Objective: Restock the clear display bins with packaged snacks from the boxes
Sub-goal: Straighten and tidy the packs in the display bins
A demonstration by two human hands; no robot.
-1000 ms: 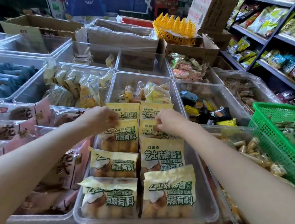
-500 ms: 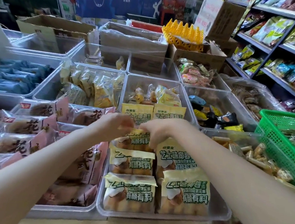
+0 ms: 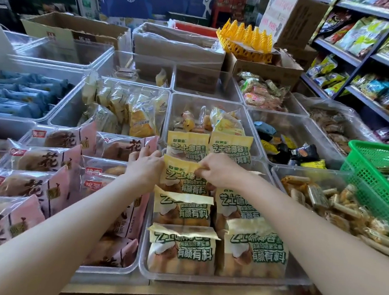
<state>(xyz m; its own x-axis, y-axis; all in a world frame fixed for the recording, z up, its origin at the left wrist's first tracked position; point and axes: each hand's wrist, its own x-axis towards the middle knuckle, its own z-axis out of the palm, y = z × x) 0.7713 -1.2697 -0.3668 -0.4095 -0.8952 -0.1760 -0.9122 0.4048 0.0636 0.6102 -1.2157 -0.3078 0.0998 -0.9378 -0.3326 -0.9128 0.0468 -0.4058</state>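
Pinching, seemingly, yellow packet (image 3: 181, 173): both hands' fingers (image 3: 201, 170).

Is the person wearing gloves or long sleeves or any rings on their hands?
No. Both forearms are bare right up to the picture's edge, so no sleeves show. The left hand and the right hand wear no gloves. No watch or bracelet shows on either wrist, and no ring can be seen on the fingers that are visible.
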